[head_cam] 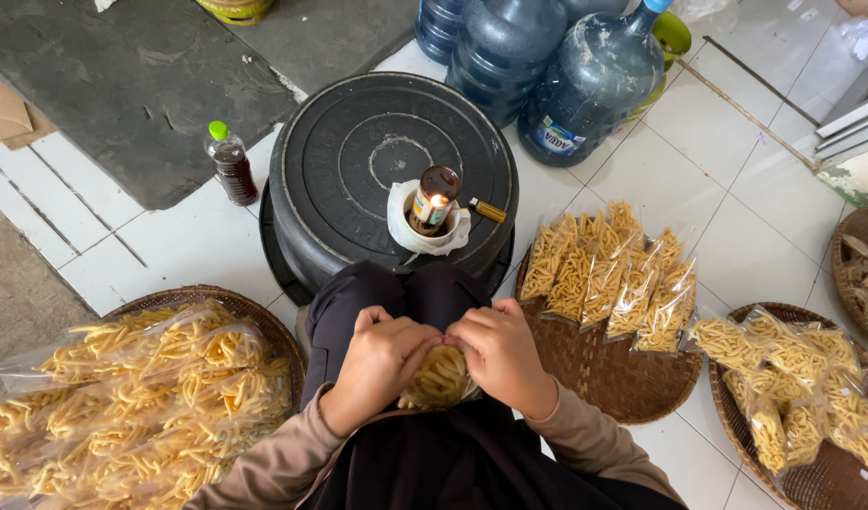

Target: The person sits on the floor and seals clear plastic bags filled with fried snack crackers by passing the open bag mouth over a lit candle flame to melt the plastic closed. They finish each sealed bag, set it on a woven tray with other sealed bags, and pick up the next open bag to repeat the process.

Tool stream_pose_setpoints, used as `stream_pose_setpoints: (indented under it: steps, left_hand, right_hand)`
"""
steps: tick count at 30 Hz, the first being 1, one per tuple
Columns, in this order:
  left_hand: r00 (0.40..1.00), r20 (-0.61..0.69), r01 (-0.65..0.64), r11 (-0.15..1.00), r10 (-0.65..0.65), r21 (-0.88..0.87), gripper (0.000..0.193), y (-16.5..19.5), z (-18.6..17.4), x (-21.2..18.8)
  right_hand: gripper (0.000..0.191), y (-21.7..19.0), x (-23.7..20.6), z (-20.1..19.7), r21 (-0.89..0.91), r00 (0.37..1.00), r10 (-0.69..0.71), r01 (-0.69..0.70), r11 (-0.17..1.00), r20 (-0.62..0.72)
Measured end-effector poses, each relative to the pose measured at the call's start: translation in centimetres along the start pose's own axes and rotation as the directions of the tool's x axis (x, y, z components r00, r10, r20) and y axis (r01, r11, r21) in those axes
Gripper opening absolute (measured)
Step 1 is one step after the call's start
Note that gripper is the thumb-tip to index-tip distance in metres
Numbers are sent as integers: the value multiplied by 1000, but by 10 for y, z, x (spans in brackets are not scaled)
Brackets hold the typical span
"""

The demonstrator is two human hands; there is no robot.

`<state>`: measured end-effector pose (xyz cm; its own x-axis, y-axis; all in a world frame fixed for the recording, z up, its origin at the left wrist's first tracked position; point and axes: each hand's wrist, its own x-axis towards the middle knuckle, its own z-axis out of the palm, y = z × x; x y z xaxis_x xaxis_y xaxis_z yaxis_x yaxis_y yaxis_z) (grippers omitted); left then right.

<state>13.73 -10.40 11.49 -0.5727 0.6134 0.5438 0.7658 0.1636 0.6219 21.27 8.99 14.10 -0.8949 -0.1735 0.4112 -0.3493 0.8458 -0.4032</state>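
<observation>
A small clear bag of yellow stick snacks (439, 376) rests in my lap, gripped from both sides. My left hand (379, 364) closes on its left edge and my right hand (503, 352) on its right edge, fingers curled over the top. Just ahead stands a small brown bottle lamp with a lit flame (434, 199), set in a white cup on an upturned black tub (358, 151). A small yellow lighter (488, 210) lies beside the lamp.
A woven tray (623, 378) on the right holds a row of filled snack bags (608, 274). Another tray (821, 472) at far right and one at left (254, 316) hold more bags. Large blue water jugs (589, 85) stand behind; a dark sauce bottle (232, 163) is on the floor.
</observation>
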Motion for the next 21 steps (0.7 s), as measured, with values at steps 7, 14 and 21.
stream_pose_setpoints:
  steps: [7,14,21]
  left_hand:
    - [999,30,-41,999,40,17,2,12,-20,-13]
    - [992,37,122,991,-124,58,3,10,-41,-6]
    - [993,111,-59,994,48,96,13,18,-1,8]
  right_hand:
    - [18,0,-8,-26,15,997,-79,79,997,-7]
    - [19,20,-10,-39,41,994,-94,91,995,60]
    - [22,17,-5,-10,57,979,-156,149,987,128]
